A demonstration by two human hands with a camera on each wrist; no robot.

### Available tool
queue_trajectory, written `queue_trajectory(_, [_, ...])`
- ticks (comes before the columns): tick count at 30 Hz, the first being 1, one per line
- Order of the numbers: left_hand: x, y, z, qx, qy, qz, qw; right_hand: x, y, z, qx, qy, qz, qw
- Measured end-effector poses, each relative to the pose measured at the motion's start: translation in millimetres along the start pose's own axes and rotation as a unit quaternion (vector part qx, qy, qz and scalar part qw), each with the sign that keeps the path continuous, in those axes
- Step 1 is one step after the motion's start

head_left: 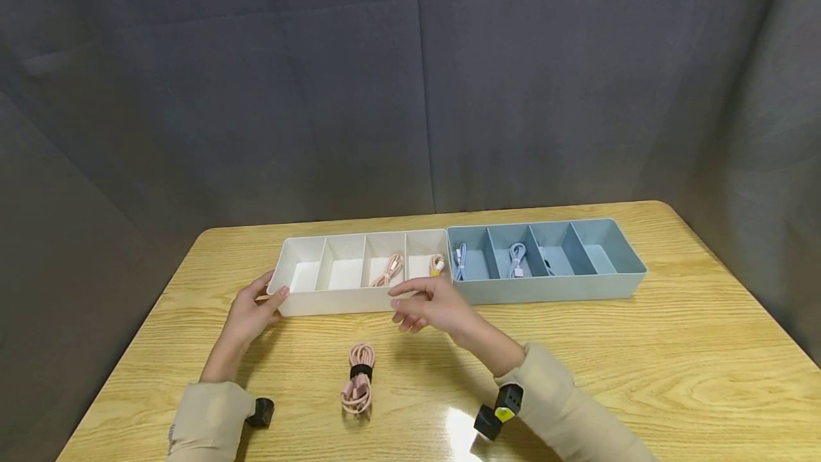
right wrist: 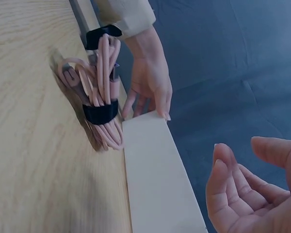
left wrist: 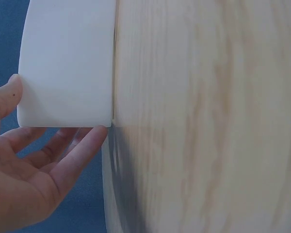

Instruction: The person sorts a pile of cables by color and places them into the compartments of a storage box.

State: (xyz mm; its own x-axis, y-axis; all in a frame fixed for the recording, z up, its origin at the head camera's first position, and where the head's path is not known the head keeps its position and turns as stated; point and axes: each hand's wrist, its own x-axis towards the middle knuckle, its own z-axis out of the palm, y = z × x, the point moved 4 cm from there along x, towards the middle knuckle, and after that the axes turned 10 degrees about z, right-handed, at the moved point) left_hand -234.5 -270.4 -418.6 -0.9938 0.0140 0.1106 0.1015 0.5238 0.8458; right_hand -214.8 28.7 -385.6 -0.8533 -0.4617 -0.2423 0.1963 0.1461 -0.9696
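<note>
A long white storage box [head_left: 336, 301] with compartments stands toward the back of the table. My left hand [head_left: 250, 312] holds its left front corner, thumb at the rim and fingers against the end wall; the left wrist view shows this hand [left wrist: 43, 170] at the box's end. Near the front right of the white box hovers my right hand [head_left: 436, 305], fingers loosely bent with nothing between them. In front of the box lies a bundled pink cable [head_left: 361, 380] with a black strap. Two compartments contain a pink cable [head_left: 388, 269] and another pinkish cable [head_left: 437, 264].
A blue storage box [head_left: 545, 289] adjoins the white one on the right. It holds a light blue cable [head_left: 460, 262], another blue cable [head_left: 517, 260] and a partly hidden cord [head_left: 546, 261]. Dark curtains [head_left: 321, 105] hang behind the wooden table [head_left: 693, 348].
</note>
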Motion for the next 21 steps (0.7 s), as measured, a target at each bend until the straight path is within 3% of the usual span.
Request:
queue_trajectory(12, [0.0, -0.7, 0.3, 0.001, -0.003, -0.001, 1.0000, -5, 8, 15, -0.038, -0.015, -0.029, 0.999])
queue_trajectory(17, [0.1, -0.6, 0.2, 0.001, -0.003, -0.007, 1.0000, -15, 3, 24, -0.063, -0.010, -0.024, 0.998])
queue_trajectory(21, [0.3, -0.8, -0.1, 0.003, -0.004, -0.011, 0.9999, -13, 12, 29, -0.067, -0.018, -0.011, 0.998])
